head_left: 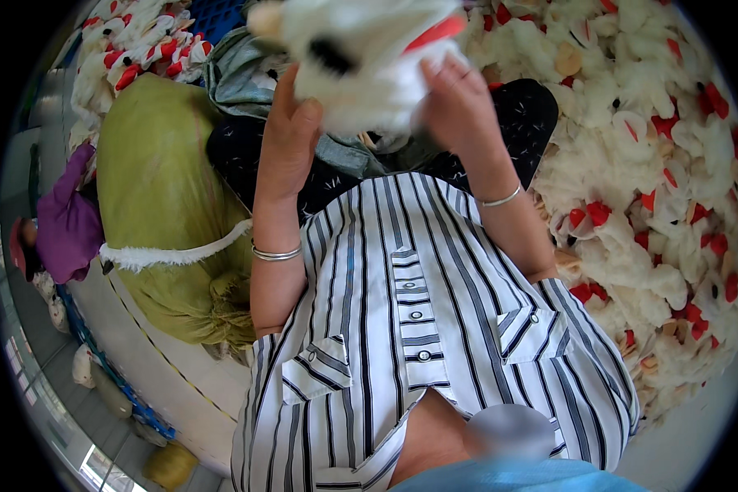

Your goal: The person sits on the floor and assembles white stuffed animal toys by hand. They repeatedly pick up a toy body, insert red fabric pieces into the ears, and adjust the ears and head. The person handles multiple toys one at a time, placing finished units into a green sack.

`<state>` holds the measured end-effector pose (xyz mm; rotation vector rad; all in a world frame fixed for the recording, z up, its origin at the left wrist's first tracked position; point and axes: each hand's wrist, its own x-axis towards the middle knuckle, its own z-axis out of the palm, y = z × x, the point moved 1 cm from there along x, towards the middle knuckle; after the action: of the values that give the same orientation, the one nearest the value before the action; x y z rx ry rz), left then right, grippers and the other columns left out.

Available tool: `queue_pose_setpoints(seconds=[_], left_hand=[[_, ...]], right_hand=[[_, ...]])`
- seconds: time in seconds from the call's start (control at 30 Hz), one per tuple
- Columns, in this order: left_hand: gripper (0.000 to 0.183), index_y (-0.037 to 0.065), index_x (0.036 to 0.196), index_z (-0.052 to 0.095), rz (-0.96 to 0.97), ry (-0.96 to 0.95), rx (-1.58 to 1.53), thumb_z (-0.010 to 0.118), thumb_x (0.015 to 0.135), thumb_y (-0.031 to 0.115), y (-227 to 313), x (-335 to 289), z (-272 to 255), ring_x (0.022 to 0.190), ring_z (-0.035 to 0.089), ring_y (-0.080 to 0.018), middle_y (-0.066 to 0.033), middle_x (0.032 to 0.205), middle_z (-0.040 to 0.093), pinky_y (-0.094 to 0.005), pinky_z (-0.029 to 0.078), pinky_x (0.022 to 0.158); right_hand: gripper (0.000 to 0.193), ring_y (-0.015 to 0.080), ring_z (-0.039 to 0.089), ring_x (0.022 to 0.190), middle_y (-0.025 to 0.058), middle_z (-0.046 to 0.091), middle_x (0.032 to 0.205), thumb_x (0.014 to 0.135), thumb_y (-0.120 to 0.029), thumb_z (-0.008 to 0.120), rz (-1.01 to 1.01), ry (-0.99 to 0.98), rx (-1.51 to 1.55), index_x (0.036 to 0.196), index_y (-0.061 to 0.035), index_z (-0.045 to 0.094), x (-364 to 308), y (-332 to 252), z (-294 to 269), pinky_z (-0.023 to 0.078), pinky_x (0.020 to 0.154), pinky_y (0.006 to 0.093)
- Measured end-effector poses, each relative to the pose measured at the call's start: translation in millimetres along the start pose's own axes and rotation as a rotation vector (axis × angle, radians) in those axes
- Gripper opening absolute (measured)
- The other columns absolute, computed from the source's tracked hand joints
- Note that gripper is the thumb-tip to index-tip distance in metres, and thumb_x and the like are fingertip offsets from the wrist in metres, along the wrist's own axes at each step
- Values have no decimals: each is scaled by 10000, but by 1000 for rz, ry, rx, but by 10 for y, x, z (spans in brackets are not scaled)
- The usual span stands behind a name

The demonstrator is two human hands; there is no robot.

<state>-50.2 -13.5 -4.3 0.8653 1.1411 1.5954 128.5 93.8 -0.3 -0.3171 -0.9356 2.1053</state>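
Note:
At the top centre I hold up a white plush toy piece (377,90) with a black patch, a red strip and a beige tip. It is smeared by motion. My left hand (291,135) grips its left side, the thumb showing in front and the fingers mostly hidden behind the plush. On the other side my right hand (465,107), somewhat blurred, pinches the edge near the red strip. Below the piece lies grey-green cloth (336,156) across my lap, between dark patterned trouser legs (526,123).
A large heap of white plush pieces (631,180) with red and black parts spreads along the right. On my left stands a full olive-green sack (160,180) with a white fluffy strip (176,252) across it. Beyond are another plush heap (139,41) and a person in purple (66,217).

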Motion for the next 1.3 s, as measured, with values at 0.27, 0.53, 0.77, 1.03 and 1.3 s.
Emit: queue_pose_setpoints(seconds=[0.27,0.53,0.77,1.03,1.3], left_hand=[[414,-14,1194,595,-113,194,128,615,898,274,105,-54,8,927,618,-128,-60,1068,655,-266,496,804],[343,-17,1070,662,-111,110,240,569,781,143,174,-114,19,889,628,-125,-53,991,682,-269,491,778],[330,-12,1065,641,32,229,79,687,830,215,115,-100,15,899,627,-149,-66,984,669,-291,495,818],[244,6,1022,559,177,363,-145,633,889,196,248,-36,-308,819,602,-182,-93,905,626,-331,508,774],[288,10,1035,552,342,597,-169,669,829,174,580,-131,-256,765,628,-213,-92,883,619,-352,536,710]], right_hand=[[399,110,629,703,58,671,859,916,-348,651,468,-450,-509,1048,29,649,-235,-37,-93,517,643,247],[475,85,576,764,59,608,940,950,-386,558,112,-119,-666,1208,12,549,-44,-12,-112,478,682,213],[331,39,547,766,-19,622,841,923,-309,640,187,-185,-780,1035,2,644,-64,60,-137,468,673,206],[349,18,519,627,-37,577,725,992,-350,529,-78,245,-633,927,-27,643,-10,-271,-227,431,521,180],[397,27,492,612,-43,575,640,964,-314,590,-355,302,-836,704,-16,638,-28,-517,-130,373,538,192]])
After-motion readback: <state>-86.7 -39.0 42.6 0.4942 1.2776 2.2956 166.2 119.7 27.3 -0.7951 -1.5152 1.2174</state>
